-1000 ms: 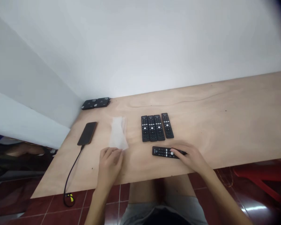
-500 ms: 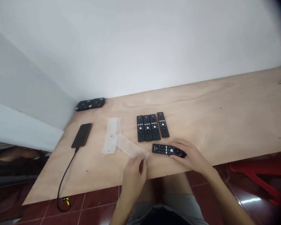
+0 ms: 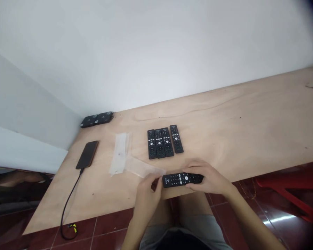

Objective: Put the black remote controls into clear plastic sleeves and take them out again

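Note:
A black remote control [image 3: 175,180] lies level in my right hand [image 3: 207,177], whose thumb and fingers grip its lower end near the table's front edge. My left hand [image 3: 148,192] pinches the end of a translucent plastic sleeve [image 3: 141,167], right beside the remote's top end. Whether the remote touches the sleeve's mouth, I cannot tell. More clear sleeves [image 3: 119,152] lie flat to the left, partly under the held one. Beyond my hands, three remotes [image 3: 160,143] stand side by side in a row, and another remote [image 3: 176,139] sits slightly apart on their right.
On the left of the wooden table [image 3: 224,139] lies a phone [image 3: 87,155] with a black cable [image 3: 69,205] hanging over the edge. Two black boxes [image 3: 103,118] sit in the back corner by the wall. A red chair [image 3: 289,191] stands at the right.
My right hand has brought the remote left and nearer to me, up to my left hand and the sleeve's end. The view has shifted slightly.

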The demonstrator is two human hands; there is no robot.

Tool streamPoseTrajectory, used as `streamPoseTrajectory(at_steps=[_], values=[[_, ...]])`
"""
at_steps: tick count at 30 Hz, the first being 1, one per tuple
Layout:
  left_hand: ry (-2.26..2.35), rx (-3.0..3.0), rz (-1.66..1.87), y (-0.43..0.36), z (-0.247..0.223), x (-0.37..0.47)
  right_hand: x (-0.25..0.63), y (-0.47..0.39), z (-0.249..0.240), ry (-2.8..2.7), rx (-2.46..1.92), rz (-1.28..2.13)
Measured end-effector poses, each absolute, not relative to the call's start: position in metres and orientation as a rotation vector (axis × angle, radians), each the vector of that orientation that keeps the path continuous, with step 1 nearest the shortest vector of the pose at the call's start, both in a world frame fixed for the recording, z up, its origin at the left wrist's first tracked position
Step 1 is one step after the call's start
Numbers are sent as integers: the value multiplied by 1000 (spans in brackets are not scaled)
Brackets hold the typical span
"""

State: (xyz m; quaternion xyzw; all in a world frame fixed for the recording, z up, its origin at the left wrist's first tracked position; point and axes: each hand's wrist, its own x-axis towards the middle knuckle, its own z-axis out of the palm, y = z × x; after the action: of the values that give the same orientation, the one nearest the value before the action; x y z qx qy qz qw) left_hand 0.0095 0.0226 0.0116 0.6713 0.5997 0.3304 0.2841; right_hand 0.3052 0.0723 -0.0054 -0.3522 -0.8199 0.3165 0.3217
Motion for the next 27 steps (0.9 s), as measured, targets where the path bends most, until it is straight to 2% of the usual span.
streamPoseTrajectory(at_steps=[18,27], values=[[1532,1549,1055,15,-3,12,302,72,4,-2206,-939,805],[1394,1763,996,21,-1,3,301,72,-1,-2198,-975,755]])
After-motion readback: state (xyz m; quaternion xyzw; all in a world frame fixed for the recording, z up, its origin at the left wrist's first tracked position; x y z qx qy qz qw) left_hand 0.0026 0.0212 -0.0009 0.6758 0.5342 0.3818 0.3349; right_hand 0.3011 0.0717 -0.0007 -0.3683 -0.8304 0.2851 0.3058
